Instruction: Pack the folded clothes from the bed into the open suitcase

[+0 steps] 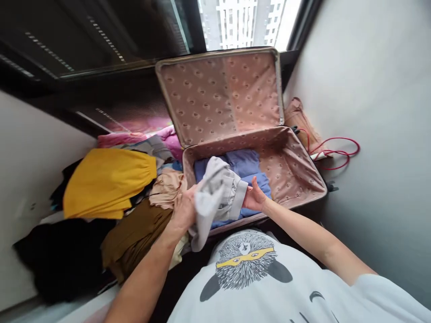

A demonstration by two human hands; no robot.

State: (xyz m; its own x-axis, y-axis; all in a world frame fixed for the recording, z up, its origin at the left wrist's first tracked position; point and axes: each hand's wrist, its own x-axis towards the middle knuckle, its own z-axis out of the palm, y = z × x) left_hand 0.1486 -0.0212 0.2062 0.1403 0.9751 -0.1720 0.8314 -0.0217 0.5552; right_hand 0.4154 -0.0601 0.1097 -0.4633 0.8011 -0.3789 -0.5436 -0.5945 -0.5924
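Note:
Above the near side of an open suitcase (296, 175), I hold a light grey garment (227, 190) with a gathered waistband, partly smeared by motion. My left hand (185, 208) is closed on its left side, with some fingertips hidden behind the cloth. At the band on the right, my right hand (256, 197) holds the garment's edge, its thumb raised and its fingers partly covered by the fabric. Beneath the garment, folded blue clothes (244, 162) lie in the left and middle of the pink-lined suitcase.
Left of the suitcase is a heap with a yellow garment (107, 181), a brown one (138, 237), a beige one (168, 186) and a black one (63, 255). The raised lid (222, 94) leans toward the window. A red cord (343, 152) lies to the right, near the wall.

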